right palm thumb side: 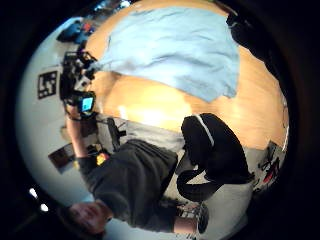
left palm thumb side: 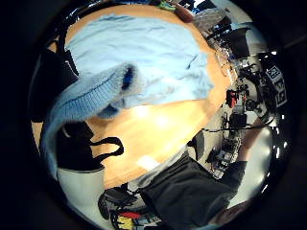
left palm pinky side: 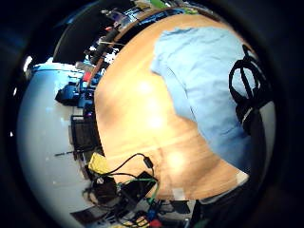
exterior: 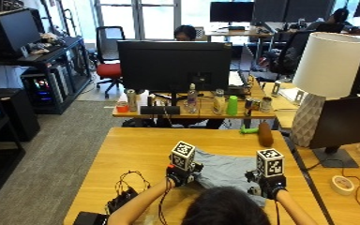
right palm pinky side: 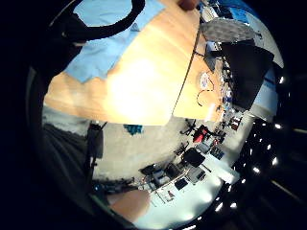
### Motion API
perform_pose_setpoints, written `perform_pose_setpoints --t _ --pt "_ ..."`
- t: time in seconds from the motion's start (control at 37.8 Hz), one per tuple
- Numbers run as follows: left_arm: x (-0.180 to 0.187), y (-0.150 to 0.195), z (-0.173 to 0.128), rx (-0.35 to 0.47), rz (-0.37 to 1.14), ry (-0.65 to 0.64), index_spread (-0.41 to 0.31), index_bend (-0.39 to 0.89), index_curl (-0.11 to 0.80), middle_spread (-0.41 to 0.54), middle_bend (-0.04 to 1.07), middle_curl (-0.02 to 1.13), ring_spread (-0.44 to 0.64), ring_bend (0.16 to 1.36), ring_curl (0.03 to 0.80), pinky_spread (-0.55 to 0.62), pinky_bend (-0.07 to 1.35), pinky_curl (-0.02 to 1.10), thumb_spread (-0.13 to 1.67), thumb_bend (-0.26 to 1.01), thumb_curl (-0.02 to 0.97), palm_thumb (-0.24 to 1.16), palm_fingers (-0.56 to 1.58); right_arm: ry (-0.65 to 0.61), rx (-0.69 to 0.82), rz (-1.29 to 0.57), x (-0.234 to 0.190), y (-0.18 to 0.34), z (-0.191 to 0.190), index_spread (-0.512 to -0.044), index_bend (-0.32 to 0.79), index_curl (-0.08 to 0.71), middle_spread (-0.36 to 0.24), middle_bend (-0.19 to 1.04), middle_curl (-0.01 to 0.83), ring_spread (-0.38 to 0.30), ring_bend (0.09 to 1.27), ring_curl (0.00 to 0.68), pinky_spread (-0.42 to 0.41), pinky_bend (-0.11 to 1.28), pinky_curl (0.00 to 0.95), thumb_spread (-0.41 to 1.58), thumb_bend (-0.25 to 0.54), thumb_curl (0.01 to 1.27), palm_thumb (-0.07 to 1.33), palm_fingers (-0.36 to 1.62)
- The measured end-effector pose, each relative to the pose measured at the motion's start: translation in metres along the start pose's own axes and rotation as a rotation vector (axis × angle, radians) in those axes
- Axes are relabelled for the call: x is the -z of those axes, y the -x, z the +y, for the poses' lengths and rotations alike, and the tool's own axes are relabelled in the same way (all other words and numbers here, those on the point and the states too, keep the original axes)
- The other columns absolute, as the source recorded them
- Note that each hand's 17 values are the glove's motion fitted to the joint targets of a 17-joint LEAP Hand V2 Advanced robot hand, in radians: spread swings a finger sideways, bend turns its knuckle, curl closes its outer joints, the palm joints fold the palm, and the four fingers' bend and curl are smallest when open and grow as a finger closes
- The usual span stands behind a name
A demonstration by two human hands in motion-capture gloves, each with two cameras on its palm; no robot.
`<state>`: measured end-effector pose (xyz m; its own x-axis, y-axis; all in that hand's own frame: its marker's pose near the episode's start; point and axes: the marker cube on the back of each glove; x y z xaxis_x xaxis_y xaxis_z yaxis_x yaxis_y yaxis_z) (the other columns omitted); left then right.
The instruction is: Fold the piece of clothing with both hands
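The light blue garment [exterior: 225,171] lies mostly flat on the wooden counter [exterior: 136,154], between the two hands, so folding looks barely begun. The left hand [exterior: 179,176] pinches a ribbed edge, which bunches up close against its fingers in the thumb-side palm view. The right hand [exterior: 268,184] sits at the opposite edge; I cannot tell how its fingers stand. Beyond the fingers stand a monitor [exterior: 174,64] and a lamp [exterior: 323,89] in an office.
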<state>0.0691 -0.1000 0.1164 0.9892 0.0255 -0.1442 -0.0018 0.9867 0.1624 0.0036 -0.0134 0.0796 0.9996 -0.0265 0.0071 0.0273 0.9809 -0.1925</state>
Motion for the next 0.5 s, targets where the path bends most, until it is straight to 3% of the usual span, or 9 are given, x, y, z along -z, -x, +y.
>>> perform_pose_setpoints --t 0.16,0.29,0.5 --pt "0.034 -0.003 -0.001 0.009 0.007 -0.014 -0.262 0.16 0.377 -0.306 0.39 0.51 -0.35 0.54 0.432 -0.38 0.43 0.40 0.61 0.05 0.650 0.93 1.20 -0.012 0.000 -0.004 -0.037 0.013 -0.024 -0.310 0.10 0.229 -0.068 0.20 0.409 -0.064 0.44 0.369 0.115 0.37 0.352 1.19 -0.015 0.27 0.65 0.65" --pt "0.039 -0.002 -0.011 0.003 0.011 -0.045 -0.265 0.16 0.385 -0.309 0.39 0.52 -0.35 0.55 0.441 -0.38 0.43 0.41 0.61 0.03 0.682 0.94 1.20 -0.003 -0.001 0.004 -0.078 0.025 -0.045 -0.311 0.09 0.220 -0.075 0.20 0.410 -0.066 0.45 0.373 0.113 0.39 0.360 1.18 -0.018 0.27 0.65 0.64" --pt "0.044 -0.002 0.002 0.009 -0.001 0.002 -0.264 0.16 0.400 -0.314 0.39 0.53 -0.35 0.55 0.453 -0.38 0.43 0.42 0.60 0.01 0.727 0.95 1.19 -0.021 -0.037 0.041 -0.121 0.032 -0.066 -0.287 0.07 0.199 -0.074 0.20 0.412 -0.080 0.48 0.382 0.067 0.44 0.370 1.13 -0.022 0.28 0.65 0.66"
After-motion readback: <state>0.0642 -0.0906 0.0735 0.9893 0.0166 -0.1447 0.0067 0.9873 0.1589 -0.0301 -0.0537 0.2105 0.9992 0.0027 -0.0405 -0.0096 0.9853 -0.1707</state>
